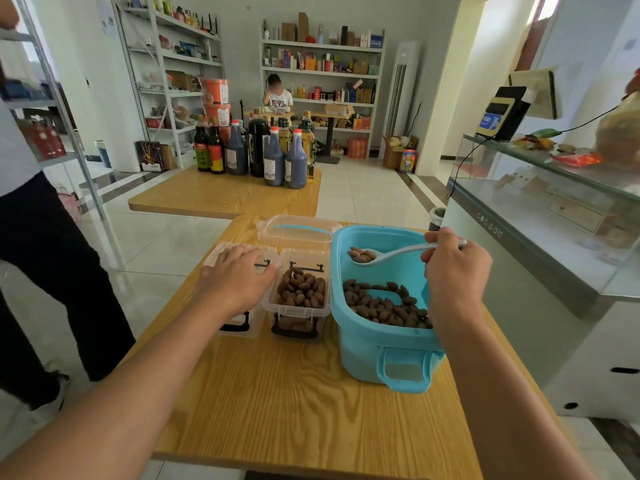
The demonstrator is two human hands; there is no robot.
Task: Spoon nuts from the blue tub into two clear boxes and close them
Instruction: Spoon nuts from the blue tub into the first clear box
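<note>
The blue tub (367,344) stands at the right of the wooden table, with brown nuts (384,308) heaped in its near half. My right hand (453,263) grips a white spoon (398,252) that carries a few nuts above the tub's far end. Left of the tub an open clear box (299,296) is nearly full of nuts. A second clear box (242,318) stands further left, and my left hand (239,278) lies flat on top of it, fingers spread, hiding what it holds. A clear lid (294,230) with a blue strip lies behind the boxes.
The wooden table (294,403) has bare surface in front of the boxes. A glass display counter (540,220) runs along the right. A person in dark trousers (52,271) stands at the left. A farther table (225,197) carries several bottles.
</note>
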